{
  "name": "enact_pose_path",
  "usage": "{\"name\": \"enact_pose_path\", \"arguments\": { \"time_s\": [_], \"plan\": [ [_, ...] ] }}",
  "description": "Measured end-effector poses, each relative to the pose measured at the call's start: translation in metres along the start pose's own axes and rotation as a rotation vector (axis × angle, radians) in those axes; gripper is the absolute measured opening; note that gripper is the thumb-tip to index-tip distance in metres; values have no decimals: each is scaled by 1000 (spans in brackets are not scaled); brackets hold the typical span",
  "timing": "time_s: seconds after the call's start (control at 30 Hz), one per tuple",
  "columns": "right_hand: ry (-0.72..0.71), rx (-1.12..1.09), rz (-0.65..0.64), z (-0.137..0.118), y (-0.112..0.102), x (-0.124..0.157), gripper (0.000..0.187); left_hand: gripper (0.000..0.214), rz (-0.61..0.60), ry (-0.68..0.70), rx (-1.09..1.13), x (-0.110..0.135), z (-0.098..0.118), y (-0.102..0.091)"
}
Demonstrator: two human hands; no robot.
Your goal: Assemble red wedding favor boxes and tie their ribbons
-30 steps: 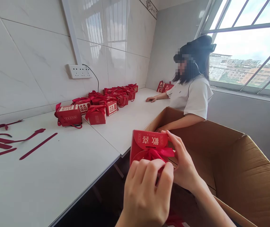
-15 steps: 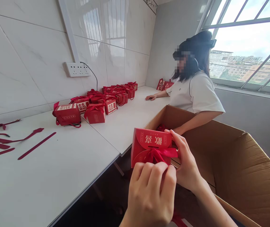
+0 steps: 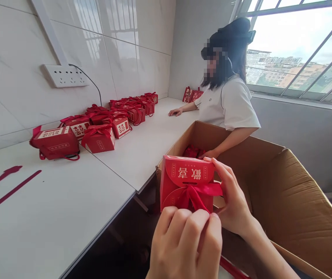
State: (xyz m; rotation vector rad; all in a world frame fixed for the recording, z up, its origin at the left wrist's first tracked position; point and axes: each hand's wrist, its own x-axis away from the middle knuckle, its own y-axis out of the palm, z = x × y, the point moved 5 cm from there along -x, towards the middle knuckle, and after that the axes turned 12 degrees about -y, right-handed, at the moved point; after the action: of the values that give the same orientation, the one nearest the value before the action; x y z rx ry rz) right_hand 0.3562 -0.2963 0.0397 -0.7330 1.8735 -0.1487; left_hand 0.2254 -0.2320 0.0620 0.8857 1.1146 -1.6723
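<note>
A red gift box (image 3: 183, 180) with gold characters and a red ribbon bow (image 3: 196, 192) is held up in front of me, over the edge of a large cardboard carton (image 3: 285, 201). My left hand (image 3: 186, 242) is closed below the box, its fingers pinching the ribbon. My right hand (image 3: 232, 201) grips the box's right side, thumb and fingers on the ribbon end.
A white table (image 3: 67, 217) runs along the tiled wall, with several finished red boxes (image 3: 99, 130) in a row and loose red strips (image 3: 6, 186) at the left. Another person in a white shirt (image 3: 227, 106) sits beyond the carton, one hand reaching into it. A window is on the right.
The view has shifted right and slightly closer. The box stays in both hands, and the ribbon bow now hangs a little lower and looser.
</note>
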Motion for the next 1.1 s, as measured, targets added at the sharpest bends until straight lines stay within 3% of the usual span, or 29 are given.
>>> {"name": "enact_pose_path", "arguments": {
  "time_s": [0.3, 0.47, 0.53, 0.63, 0.7, 0.8, 0.9, 1.1],
  "plan": [
    [71, 25, 43, 12, -12, 8, 93, 15, -127, 31, -4, -15, 5, 19],
    [101, 38, 19, 15, -15, 10, 101, 19, -163, -19, 60, -24, -7, 12],
    [108, 52, -14, 13, -17, 10, 105, 21, -181, -102, 71, -32, -22, 6],
    [129, 105, -58, 10, -26, 11, 107, 12, -77, -411, -75, -44, -62, -3],
    [152, 179, -89, 8, -37, 11, 105, 4, -203, -560, -241, -45, -87, 2],
    [187, 345, -122, 11, -62, 12, 101, 12, -362, -639, -362, -40, -116, 11],
    [250, 499, -128, 17, -87, 14, 96, 20, -416, -603, -302, -32, -127, 25],
    [415, 526, -150, 34, -108, 24, 94, 28, -504, -342, -102, -10, -111, 79]
  ]
}}
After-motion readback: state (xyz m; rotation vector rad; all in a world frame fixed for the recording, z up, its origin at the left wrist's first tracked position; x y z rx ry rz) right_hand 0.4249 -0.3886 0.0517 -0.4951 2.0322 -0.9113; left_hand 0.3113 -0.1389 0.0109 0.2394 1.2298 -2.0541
